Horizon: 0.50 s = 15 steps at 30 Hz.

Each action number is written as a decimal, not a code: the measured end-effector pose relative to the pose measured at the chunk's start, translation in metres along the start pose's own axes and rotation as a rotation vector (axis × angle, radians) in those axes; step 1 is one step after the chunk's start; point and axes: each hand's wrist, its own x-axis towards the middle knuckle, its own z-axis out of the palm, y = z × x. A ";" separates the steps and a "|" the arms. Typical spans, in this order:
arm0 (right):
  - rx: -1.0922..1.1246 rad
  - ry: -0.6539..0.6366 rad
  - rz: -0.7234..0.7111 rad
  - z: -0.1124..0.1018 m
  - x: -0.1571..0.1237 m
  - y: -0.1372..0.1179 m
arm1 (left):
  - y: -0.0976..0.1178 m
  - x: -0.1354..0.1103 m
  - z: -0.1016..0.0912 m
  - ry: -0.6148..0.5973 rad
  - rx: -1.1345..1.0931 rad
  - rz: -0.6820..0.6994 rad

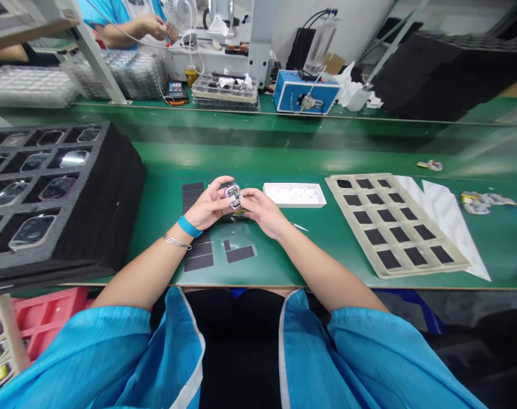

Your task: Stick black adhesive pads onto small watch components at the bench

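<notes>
Workbench (284,250), green, in the head view, with the person's two arms reaching over its near edge. At the left stands a dark foam block (117,210) whose compartments hold rounded frames (32,232); below it, off the bench, are a red tray (49,318) and part of a pale tray (17,335). At the right lies a beige tray (356,241) with dark squares (398,234) in its pockets, partly over white sheets (454,227); small yellow and clear scraps (479,203) lie farther right. Beyond the bench are stacked clear trays (202,103), a blue box (288,97) and a co-worker's hand (156,26). Nearer the middle, a shallow white box (294,205) of small pieces sits just past the right hand (264,213), and a thin pointed tool (299,226) shows beside that wrist. Dark strips (198,261) run beneath the left hand (211,204) and its blue wristband (190,227), which hide part of them; a clear sheet (241,234) with dark pieces lies on the near side of the hands. Between the hands, above the bench, is a small case (233,196), its inner parts exposed. The left hand holds it in a narrow grip, fingers and thumb about its left side; the right fingertips meet its right edge, though whether they pinch it cannot be told.
</notes>
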 end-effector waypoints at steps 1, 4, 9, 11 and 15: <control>0.029 -0.078 0.075 -0.001 -0.001 -0.003 | 0.001 0.000 0.000 0.001 -0.010 0.002; 0.007 -0.181 0.220 -0.007 -0.002 -0.011 | 0.005 -0.001 -0.003 0.004 -0.024 0.000; -0.022 0.000 0.052 -0.017 -0.001 -0.021 | 0.008 0.001 -0.008 0.002 -0.008 -0.029; 0.002 0.031 -0.048 -0.017 -0.002 -0.024 | 0.006 0.002 -0.009 -0.014 0.016 -0.076; 0.058 -0.041 -0.092 -0.014 -0.007 -0.028 | 0.001 0.003 -0.009 -0.071 0.026 -0.160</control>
